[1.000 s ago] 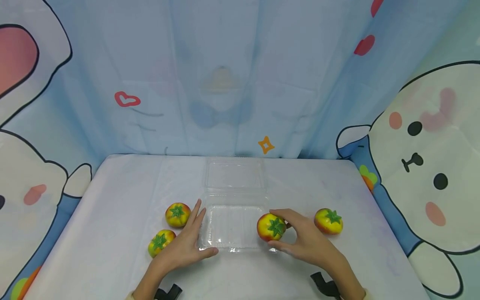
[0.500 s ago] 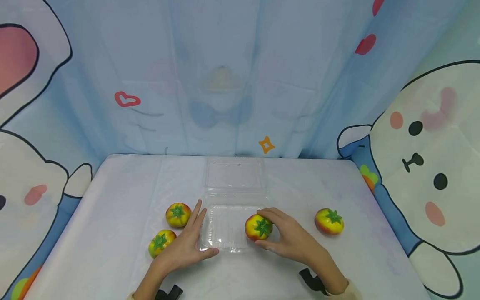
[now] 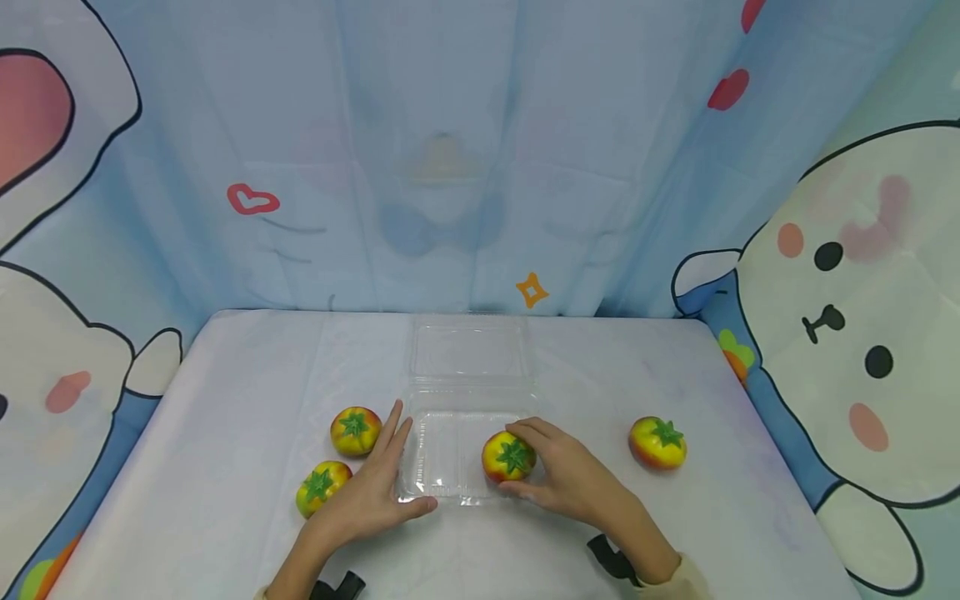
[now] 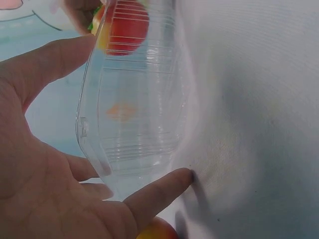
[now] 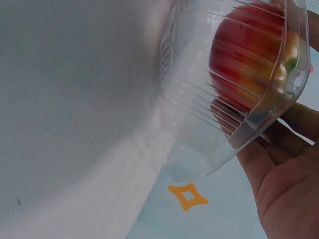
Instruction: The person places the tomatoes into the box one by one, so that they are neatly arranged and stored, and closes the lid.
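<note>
My right hand [image 3: 570, 479] holds a red-and-yellow persimmon [image 3: 508, 456] with a green leafy top, thumb in front and fingers behind. That persimmon [image 5: 244, 59] shows through the ribbed clear wall in the right wrist view, in the right part of the tray; whether it touches the bottom I cannot tell. The hinged clear plastic box [image 3: 450, 467] lies with its lid [image 3: 470, 350] folded back. Along the box's left side rests my left hand [image 3: 367, 496], fingers straight and spread, thumb [image 4: 65, 57] by the rim. Its palm holds nothing.
Two more persimmons lie left of the left hand, the upper persimmon [image 3: 356, 431] and the lower persimmon [image 3: 322, 486]. Another persimmon [image 3: 657, 442] sits on the right of the white-covered table [image 3: 225, 400]. A printed curtain [image 3: 420, 167] hangs behind the far table edge.
My right hand has carried the persimmon leftward, from the box's right edge to over the tray, slowing in the last half second. My left hand has stayed in place.
</note>
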`<state>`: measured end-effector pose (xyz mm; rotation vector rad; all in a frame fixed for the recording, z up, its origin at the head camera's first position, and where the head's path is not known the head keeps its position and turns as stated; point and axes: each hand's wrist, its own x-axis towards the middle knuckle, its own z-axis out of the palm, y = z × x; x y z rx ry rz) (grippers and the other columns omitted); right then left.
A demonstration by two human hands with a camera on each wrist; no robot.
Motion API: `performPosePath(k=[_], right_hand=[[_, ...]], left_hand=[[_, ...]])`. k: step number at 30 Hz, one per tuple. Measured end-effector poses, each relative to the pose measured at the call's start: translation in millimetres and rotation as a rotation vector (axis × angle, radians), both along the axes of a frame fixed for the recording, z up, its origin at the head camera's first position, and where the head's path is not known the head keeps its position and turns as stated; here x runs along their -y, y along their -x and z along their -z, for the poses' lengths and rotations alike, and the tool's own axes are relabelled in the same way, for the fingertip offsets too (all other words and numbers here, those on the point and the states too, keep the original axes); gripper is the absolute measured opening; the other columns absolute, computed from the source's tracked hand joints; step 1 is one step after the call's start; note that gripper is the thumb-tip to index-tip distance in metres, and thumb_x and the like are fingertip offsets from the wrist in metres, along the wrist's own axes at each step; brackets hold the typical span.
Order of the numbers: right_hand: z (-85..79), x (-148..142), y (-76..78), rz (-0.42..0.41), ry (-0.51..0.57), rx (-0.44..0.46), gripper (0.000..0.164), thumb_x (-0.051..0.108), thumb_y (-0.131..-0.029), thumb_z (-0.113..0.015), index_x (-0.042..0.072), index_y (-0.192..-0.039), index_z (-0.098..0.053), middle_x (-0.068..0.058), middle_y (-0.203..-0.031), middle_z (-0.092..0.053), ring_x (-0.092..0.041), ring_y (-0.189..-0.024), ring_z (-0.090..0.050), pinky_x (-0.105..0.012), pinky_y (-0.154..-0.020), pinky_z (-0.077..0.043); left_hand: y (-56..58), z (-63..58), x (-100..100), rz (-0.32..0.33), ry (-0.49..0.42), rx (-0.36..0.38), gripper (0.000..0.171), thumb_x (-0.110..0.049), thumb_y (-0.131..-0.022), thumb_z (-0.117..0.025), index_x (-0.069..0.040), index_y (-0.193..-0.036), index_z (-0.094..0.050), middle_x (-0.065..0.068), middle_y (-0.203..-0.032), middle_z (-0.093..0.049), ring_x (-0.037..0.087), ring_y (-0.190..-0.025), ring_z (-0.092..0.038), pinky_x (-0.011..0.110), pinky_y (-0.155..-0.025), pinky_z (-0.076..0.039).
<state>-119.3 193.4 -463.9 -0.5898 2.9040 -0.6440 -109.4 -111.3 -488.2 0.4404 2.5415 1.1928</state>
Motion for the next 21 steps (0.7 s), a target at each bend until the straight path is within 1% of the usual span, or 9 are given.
performPosePath(k=[3,8,11,16,21], right_hand=[[1.7,0.1,-0.1,0.003,-0.008,-0.004,0.076,0.051,-0.082,-0.089,0.014,-0.143,-0.063,-0.001,-0.141,-0.067,-0.020,-0.125,-0.066,-0.045,-0.108,-0.058],[2.6,2.6,0.0,0.028,-0.023,-0.001,0.075,0.054,-0.080,-0.090,0.014,-0.139,-0.066,-0.001,-0.136,-0.069,-0.019,-0.121,-0.067,-0.043,-0.107,-0.059],[1.9,4.8,0.6,0.045,-0.031,0.012,0.076,0.054,-0.079,-0.090,0.011,-0.138,-0.068,-0.004,-0.134,-0.069,-0.020,-0.120,-0.067,-0.044,-0.107,-0.059],[-0.9,5.9,0.5,0.059,-0.062,0.057,0.079,0.055,-0.078,-0.090,0.006,-0.137,-0.068,-0.008,-0.135,-0.068,-0.023,-0.120,-0.066,-0.045,-0.108,-0.058],[-3.6,4.2,0.2,0.063,-0.078,0.092,0.077,0.057,-0.078,-0.089,0.006,-0.134,-0.071,-0.009,-0.137,-0.067,-0.022,-0.120,-0.065,-0.045,-0.107,-0.058]], left_hand=[[0.2,0.7,0.1,0.001,0.003,-0.002,0.117,-0.046,-0.086,-0.085,-0.004,-0.170,-0.015,0.001,-0.181,0.013,0.042,-0.155,-0.042,0.057,-0.114,-0.052],[0.3,0.5,0.1,0.004,0.015,-0.008,0.117,-0.047,-0.086,-0.084,-0.004,-0.170,-0.015,0.001,-0.181,0.014,0.039,-0.165,-0.021,0.060,-0.120,-0.045],[0.1,-0.4,-0.1,0.003,0.016,-0.003,0.116,-0.046,-0.086,-0.084,-0.004,-0.170,-0.015,0.000,-0.181,0.015,0.037,-0.167,-0.012,0.061,-0.123,-0.040],[-0.2,-1.8,-1.6,0.004,0.020,0.006,0.115,-0.046,-0.087,-0.083,-0.004,-0.170,-0.015,0.002,-0.181,0.013,0.037,-0.168,-0.008,0.063,-0.124,-0.038],[-0.8,-2.2,-2.4,0.007,0.031,0.003,0.115,-0.048,-0.087,-0.083,-0.006,-0.170,-0.016,0.004,-0.181,0.012,0.036,-0.168,-0.008,0.064,-0.123,-0.039]])
